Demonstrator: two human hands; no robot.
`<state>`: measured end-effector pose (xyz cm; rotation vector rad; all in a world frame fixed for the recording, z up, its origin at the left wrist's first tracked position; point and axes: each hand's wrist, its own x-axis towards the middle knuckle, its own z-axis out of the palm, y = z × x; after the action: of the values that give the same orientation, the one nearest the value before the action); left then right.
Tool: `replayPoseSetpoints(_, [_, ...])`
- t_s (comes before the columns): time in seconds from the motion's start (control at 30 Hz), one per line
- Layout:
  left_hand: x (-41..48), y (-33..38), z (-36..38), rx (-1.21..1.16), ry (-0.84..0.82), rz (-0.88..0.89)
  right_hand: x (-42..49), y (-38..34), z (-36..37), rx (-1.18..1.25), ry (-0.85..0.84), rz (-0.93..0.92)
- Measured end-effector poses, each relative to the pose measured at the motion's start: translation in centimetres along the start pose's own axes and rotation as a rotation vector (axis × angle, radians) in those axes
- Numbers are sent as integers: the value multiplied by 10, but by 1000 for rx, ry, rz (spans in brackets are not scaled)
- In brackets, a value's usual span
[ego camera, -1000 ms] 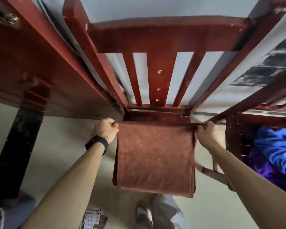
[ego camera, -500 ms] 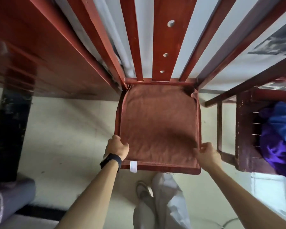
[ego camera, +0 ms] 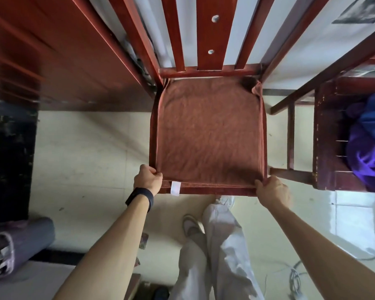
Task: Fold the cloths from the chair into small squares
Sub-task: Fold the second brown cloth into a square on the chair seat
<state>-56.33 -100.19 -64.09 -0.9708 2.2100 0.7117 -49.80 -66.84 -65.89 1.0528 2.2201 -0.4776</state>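
presently, itemised:
- brown cloth (ego camera: 208, 135) – spread flat over the seat of the red wooden chair (ego camera: 210, 71), covering it almost edge to edge, its sides drooping over the seat's left and right rims. far right corner turned back, baring a dark patch of seat. white tag (ego camera: 175, 188) on the near hem, toward the left.
- left hand (ego camera: 147, 180), black wristband (ego camera: 140, 198) on the wrist – at the near left corner, fingers (ego camera: 156, 174) curled and clamped on the cloth's edge.
- right hand (ego camera: 272, 191) – at the near right corner, fingers (ego camera: 259, 184) pinched together on the hem.
- second chair (ego camera: 325, 135), darker wood, just to the right, carrying a heap of blue and purple cloths (ego camera: 370, 135).
- red wooden desk (ego camera: 52, 50), at the left beside the first chair.
- pale tiled floor (ego camera: 85, 148). light trousers (ego camera: 221, 245) and a shoe (ego camera: 191, 226) below the seat front.
- grey-purple roll (ego camera: 24, 239), lower left.
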Motion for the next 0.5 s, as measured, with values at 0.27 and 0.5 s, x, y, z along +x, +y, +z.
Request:
replayPoseSetpoints(0.27, [-3,-4,-10,-83,-61,-9,-5,-5,-5,107,-92,78])
replayPoseSetpoints(0.5, [-15,-6,-17,-225,-48,-12,-14,-14,-18,319,-74,114])
